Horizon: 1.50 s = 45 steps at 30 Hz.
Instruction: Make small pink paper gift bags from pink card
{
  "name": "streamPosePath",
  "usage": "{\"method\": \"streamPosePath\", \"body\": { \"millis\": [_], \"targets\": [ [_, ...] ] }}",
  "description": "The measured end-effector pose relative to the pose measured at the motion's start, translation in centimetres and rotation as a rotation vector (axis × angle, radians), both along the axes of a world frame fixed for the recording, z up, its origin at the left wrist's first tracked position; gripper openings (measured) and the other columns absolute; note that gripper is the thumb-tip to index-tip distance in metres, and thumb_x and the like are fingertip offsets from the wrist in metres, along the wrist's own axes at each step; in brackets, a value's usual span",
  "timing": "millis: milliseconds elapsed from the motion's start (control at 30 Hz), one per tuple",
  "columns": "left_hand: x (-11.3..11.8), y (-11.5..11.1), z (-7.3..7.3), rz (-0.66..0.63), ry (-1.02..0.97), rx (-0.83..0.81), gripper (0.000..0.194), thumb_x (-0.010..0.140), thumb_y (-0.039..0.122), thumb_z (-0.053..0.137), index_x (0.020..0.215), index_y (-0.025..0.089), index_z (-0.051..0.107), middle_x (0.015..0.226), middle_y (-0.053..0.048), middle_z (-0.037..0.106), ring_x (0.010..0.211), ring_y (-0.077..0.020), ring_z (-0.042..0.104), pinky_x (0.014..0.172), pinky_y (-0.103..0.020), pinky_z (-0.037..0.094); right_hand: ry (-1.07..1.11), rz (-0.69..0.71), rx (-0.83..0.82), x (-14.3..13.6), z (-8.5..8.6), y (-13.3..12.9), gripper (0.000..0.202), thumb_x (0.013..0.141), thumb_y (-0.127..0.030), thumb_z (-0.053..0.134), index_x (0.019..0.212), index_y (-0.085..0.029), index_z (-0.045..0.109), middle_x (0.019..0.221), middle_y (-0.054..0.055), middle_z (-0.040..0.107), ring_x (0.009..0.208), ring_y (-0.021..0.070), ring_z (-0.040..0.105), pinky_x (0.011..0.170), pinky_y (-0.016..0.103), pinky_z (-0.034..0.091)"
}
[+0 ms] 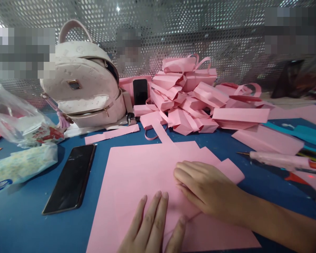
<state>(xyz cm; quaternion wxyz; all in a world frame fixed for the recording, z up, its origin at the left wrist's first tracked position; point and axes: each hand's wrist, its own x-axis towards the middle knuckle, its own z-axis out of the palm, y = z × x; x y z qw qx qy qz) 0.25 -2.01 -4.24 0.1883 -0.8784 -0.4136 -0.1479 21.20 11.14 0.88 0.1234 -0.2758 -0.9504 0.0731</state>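
Observation:
A large sheet of pink paper (129, 165) lies flat on the table in front of me, with more pink paper layered on its right part. My left hand (152, 225) rests on the paper at the lower middle, its fingers stretched out and spread. To its upper right, my right hand (202, 186) has its fingers curled and pressed together on a folded pink paper piece. Its fingertips are partly hidden. A rolled pink flap (233, 170) sticks out beyond the right hand. One pink strip (162, 131) overlaps the sheet's top edge.
Folded pink paper bags (184, 102) are heaped at the back. Left of them stand a phone (140, 92) and a pale backpack (81, 84). Another phone (71, 179) and a tissue pack (23, 165) lie left. A pink pen-like tool (279, 159) points inward from the right.

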Motion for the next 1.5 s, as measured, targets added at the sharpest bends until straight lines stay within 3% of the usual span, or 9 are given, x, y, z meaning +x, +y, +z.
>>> {"method": "streamPosePath", "body": {
  "millis": [167, 300, 400, 667, 767, 967, 1133, 1233, 1500],
  "targets": [
    [-1.1, 0.9, 0.4, -0.111, 0.122, 0.132, 0.057, 0.100, 0.040, 0.059, 0.150, 0.015, 0.045, 0.138, -0.019, 0.062, 0.134, -0.0351, 0.055, 0.121, -0.056, 0.030, 0.004, -0.008, 0.015, 0.0, -0.1, -0.1, 0.014, 0.095, -0.017, 0.043, 0.083, -0.021, 0.049, 0.083, 0.004, 0.057, 0.070, 0.0199, 0.047, 0.065, 0.033, 0.033],
    [-1.2, 1.1, 1.4, -0.128, 0.186, 0.099, 0.050, 0.103, 0.031, 0.054, 0.149, 0.014, 0.046, 0.133, -0.021, 0.065, 0.128, -0.0368, 0.060, 0.112, -0.054, 0.041, -0.007, 0.013, 0.024, 0.0, -0.2, 0.1, 0.014, 0.095, -0.017, 0.043, 0.084, -0.021, 0.050, 0.083, 0.004, 0.057, 0.071, 0.0203, 0.047, 0.065, 0.033, 0.033],
    [-1.1, 0.9, 2.0, -0.129, 0.201, 0.041, 0.050, 0.103, 0.025, 0.051, 0.150, 0.011, 0.044, 0.136, -0.024, 0.062, 0.131, -0.0389, 0.057, 0.105, -0.051, 0.049, -0.013, 0.040, 0.059, 0.1, -0.4, 0.2, 0.015, 0.097, -0.017, 0.041, 0.087, -0.020, 0.052, 0.086, 0.006, 0.058, 0.073, 0.0212, 0.048, 0.067, 0.034, 0.035],
    [-2.2, 0.4, 2.5, -0.151, 0.128, -0.200, 0.067, 0.099, 0.028, 0.053, 0.158, 0.009, 0.027, 0.154, -0.024, 0.043, 0.147, -0.0372, 0.036, 0.111, -0.049, 0.044, -0.063, 0.035, 0.115, 0.0, -0.5, 0.2, 0.013, 0.096, -0.016, 0.044, 0.089, -0.020, 0.054, 0.088, 0.006, 0.061, 0.075, 0.0209, 0.054, 0.069, 0.034, 0.039],
    [-3.5, -0.2, 2.4, -0.143, 0.151, -0.197, 0.068, 0.101, 0.035, 0.051, 0.159, 0.010, 0.025, 0.159, -0.021, 0.036, 0.150, -0.0338, 0.031, 0.113, -0.045, 0.042, -0.077, 0.021, 0.114, -0.1, -0.3, 0.1, 0.010, 0.097, -0.018, 0.046, 0.090, -0.019, 0.054, 0.090, 0.007, 0.061, 0.076, 0.0209, 0.054, 0.069, 0.033, 0.040],
    [-6.7, -2.0, 3.0, -0.095, 0.223, -0.079, 0.063, 0.105, 0.048, 0.041, 0.158, 0.017, 0.030, 0.158, -0.015, 0.042, 0.147, -0.0278, 0.038, 0.112, -0.037, 0.043, -0.096, -0.004, 0.116, 0.0, -0.1, -0.3, 0.007, 0.096, -0.017, 0.050, 0.090, -0.019, 0.054, 0.090, 0.006, 0.061, 0.077, 0.0214, 0.055, 0.069, 0.034, 0.041],
    [-8.8, -3.7, 3.2, -0.052, 0.258, -0.012, 0.062, 0.105, 0.057, 0.032, 0.157, 0.024, 0.036, 0.153, -0.010, 0.050, 0.145, -0.0256, 0.041, 0.121, -0.039, 0.028, -0.125, -0.005, 0.117, 0.0, 0.0, -0.3, 0.008, 0.097, -0.018, 0.050, 0.090, -0.019, 0.054, 0.093, 0.007, 0.062, 0.080, 0.0222, 0.056, 0.072, 0.035, 0.042],
    [-9.6, -4.3, 3.6, -0.009, 0.259, -0.011, 0.052, 0.107, 0.050, 0.030, 0.155, 0.030, 0.038, 0.149, -0.007, 0.055, 0.145, -0.0225, 0.042, 0.125, -0.041, 0.016, -0.148, -0.004, 0.115, 0.0, 0.0, -0.4, 0.008, 0.097, -0.018, 0.050, 0.091, -0.019, 0.055, 0.094, 0.008, 0.062, 0.081, 0.0227, 0.056, 0.072, 0.036, 0.043],
    [-10.1, -3.2, 5.5, -0.171, 0.287, 0.019, 0.072, 0.100, 0.067, 0.016, 0.147, 0.027, 0.051, 0.136, -0.011, 0.065, 0.137, -0.0271, 0.051, 0.126, -0.051, 0.010, -0.137, -0.004, 0.128, 0.0, 0.0, -0.4, 0.008, 0.096, -0.017, 0.052, 0.089, -0.018, 0.056, 0.092, 0.007, 0.062, 0.080, 0.0223, 0.057, 0.071, 0.035, 0.043]
  ]
}}
